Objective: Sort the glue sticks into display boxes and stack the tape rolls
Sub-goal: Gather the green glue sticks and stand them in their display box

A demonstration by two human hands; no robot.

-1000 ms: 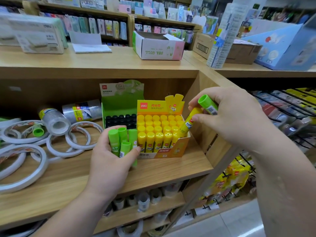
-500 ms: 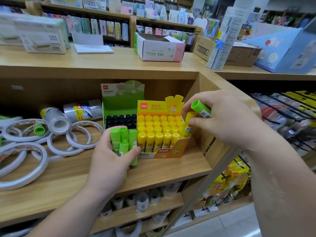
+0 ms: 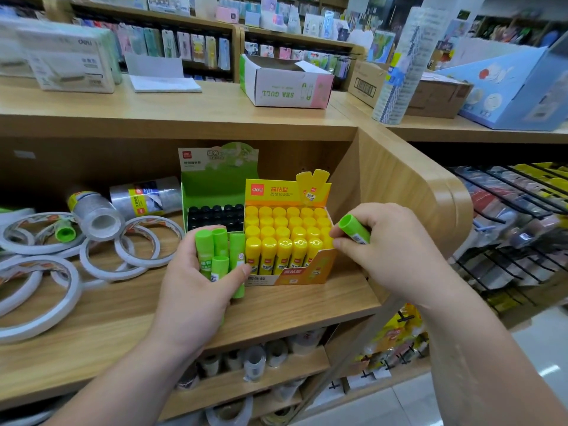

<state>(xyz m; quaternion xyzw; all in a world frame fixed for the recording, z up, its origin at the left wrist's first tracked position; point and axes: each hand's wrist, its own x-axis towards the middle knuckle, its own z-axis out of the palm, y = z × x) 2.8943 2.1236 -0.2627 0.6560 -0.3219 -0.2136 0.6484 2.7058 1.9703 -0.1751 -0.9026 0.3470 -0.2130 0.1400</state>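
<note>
A yellow display box (image 3: 302, 273) full of yellow glue sticks (image 3: 284, 232) stands on the wooden shelf (image 3: 129, 315). Behind it to the left is a green display box (image 3: 215, 182) holding black-capped sticks (image 3: 216, 215). My left hand (image 3: 196, 290) grips several green glue sticks (image 3: 219, 253) upright just left of the yellow box. My right hand (image 3: 390, 250) holds one green glue stick (image 3: 353, 230) at the box's right edge, fingertips touching the rightmost yellow stick. White tape rolls (image 3: 135, 253) lie loose on the shelf at left, with one green stick (image 3: 64, 230) among them.
Two clear wrapped tape packs (image 3: 101, 215) lie behind the rolls. The top shelf carries a white SEA GULL box (image 3: 285, 84), a cardboard box (image 3: 430, 93) and a blue carton (image 3: 516, 93). The shelf's curved wooden side panel (image 3: 408, 192) is right of the yellow box. More tape sits on lower shelves.
My right hand lowered a yellow glue stick into the right side of the yellow box; it now stands among the others. The left hand stayed put with its green sticks.
</note>
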